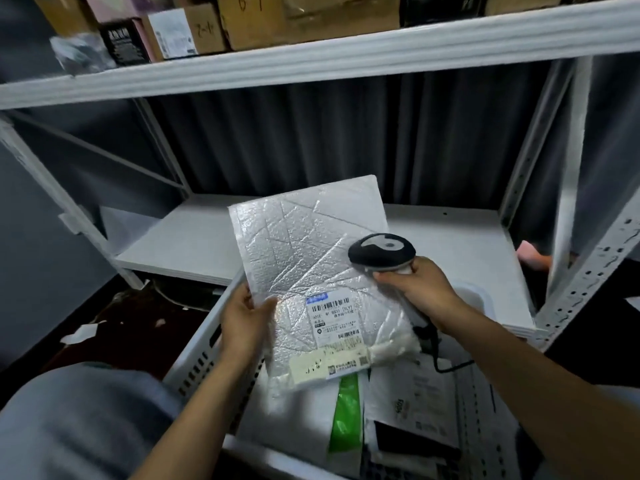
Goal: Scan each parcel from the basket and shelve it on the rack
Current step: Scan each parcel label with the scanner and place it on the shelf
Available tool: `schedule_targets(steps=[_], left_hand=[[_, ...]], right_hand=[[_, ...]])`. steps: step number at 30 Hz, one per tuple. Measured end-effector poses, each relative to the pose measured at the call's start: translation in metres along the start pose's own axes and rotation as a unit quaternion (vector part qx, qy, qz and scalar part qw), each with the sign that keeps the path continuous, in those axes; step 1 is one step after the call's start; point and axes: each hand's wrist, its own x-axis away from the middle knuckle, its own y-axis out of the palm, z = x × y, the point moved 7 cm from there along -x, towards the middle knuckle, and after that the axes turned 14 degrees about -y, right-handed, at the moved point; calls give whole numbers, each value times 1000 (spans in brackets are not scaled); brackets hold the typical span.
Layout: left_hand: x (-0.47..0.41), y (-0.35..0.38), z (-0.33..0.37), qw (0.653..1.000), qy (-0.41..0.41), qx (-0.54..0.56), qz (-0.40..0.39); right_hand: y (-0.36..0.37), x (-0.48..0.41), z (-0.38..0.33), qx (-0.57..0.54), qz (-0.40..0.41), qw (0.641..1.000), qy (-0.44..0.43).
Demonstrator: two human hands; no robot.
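Holding a flat parcel (pixel 304 271) above a white basket (pixel 204 355), a person stands in front of a white metal rack (pixel 311 60). The parcel is a rectangular bubble mailer, silvery white, with a dimpled, creased and shiny skin. Its long axis runs away from the person, with the far end leaning slightly left and rising in front of the rack's lower shelf (pixel 194 237). The broad face is turned up toward the camera.

A white shipping label (pixel 334 318) with barcodes sits on the near half, its print upright to the viewer. A pale yellowish sticker lies below it at the near edge.

The left hand (pixel 242 320) pinches the parcel's left edge, thumb on top and fingers underneath. The right hand (pixel 419 285) is wrapped around the handle of a barcode scanner (pixel 381 252). The scanner's dark rounded head, with a pale patch on top, is over the parcel's right edge. A black cable (pixel 450 367) trails from the handle down toward the basket.

More parcels lie in the basket below, one with a bright green stripe (pixel 346 417). Cardboard boxes (pixel 304 22) fill the rack's upper shelf.
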Motion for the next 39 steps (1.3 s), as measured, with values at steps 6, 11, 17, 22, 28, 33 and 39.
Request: schedule_targets(steps=[6, 11, 17, 22, 28, 33, 39], left_hand=[[-22, -8, -3, 997, 1, 28, 66], [-41, -15, -2, 996, 12, 15, 85], [-42, -14, 1, 996, 27, 1, 88], [-37, -7, 6, 996, 34, 2, 88], [-37, 1, 8, 997, 30, 2, 72], [-39, 11, 14, 998, 30, 16, 55], [-54, 54, 23, 998, -10, 59, 10]], right_hand=[[9, 6, 11, -32, -60, 995, 70], [5, 12, 8, -14, -86, 993, 75], [-5, 15, -3, 1, -75, 996, 54], [-7, 16, -4, 9, -77, 996, 51], [-9, 13, -8, 14, -64, 997, 39], [-13, 10, -8, 25, -63, 997, 42], [-66, -9, -16, 80, 5, 996, 39]])
